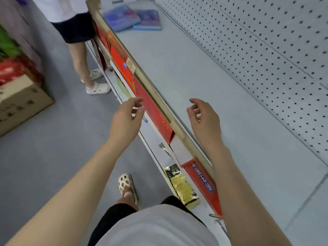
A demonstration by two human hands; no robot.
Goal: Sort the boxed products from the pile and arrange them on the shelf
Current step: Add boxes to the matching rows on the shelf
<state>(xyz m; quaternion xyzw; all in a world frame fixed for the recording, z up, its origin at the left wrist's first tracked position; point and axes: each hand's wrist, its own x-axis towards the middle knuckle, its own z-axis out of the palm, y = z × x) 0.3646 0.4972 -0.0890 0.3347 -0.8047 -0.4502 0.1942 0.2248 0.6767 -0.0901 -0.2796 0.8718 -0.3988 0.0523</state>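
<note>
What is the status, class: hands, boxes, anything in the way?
Left hand and right hand open, holding nothing. Two blue boxes lie flat on the shelf, far end. Second person stands alongside.

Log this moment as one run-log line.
left hand: open, empty | right hand: open, empty, over shelf | blue boxes: two, flat at far end

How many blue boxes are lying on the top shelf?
2, both at the far end of the shelf: the left blue box and the right blue box, touching each other. More may be beyond the frame.
</note>
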